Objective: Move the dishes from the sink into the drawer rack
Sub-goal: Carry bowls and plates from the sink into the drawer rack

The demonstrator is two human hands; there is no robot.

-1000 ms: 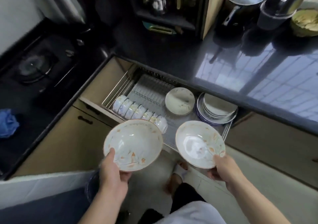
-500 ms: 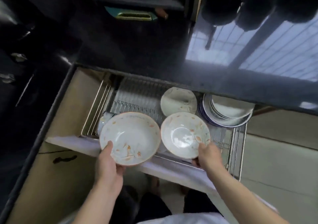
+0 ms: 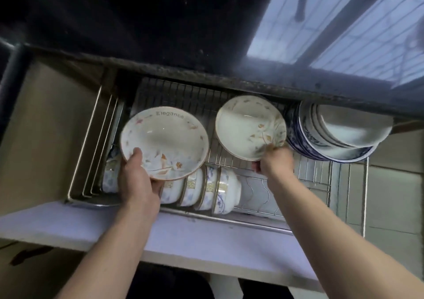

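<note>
My left hand [image 3: 137,179] grips the near rim of a white floral bowl [image 3: 165,142] marked "Elegance", holding it above the left part of the wire drawer rack [image 3: 314,172]. My right hand [image 3: 275,163] pinches the near edge of a second floral bowl [image 3: 247,126], tilted over the rack's middle, against another floral dish behind it. The rack sits in an open drawer under the dark counter.
A row of small patterned bowls [image 3: 206,186] stands on edge along the rack's front. Blue-rimmed plates [image 3: 332,135] are stacked leaning at the right. The drawer's white front panel [image 3: 206,236] lies near me; the black counter edge [image 3: 229,80] overhangs the back.
Both bowls have moved forward and down into the drawer. The right bowl went from the rack's front to its middle, by the standing dish. The view has closed in on the drawer.
</note>
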